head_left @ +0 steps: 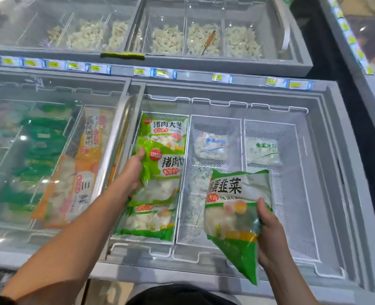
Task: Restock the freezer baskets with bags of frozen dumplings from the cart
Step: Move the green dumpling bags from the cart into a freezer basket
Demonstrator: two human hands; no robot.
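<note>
The left hand is gripping a green bag over the left basket; the right hand is grasping a second bag above the middle basket's near edge. Better laying each flat, labels up.

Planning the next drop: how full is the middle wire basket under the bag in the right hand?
Nearly empty. The middle basket holds one small clear bag at its far end; bare mesh shows elsewhere, below the bag in the right hand.

Dumpling bags bright green, white print; baskets white mesh; freezer rim grey; shelf tags yellow-blue.
</note>
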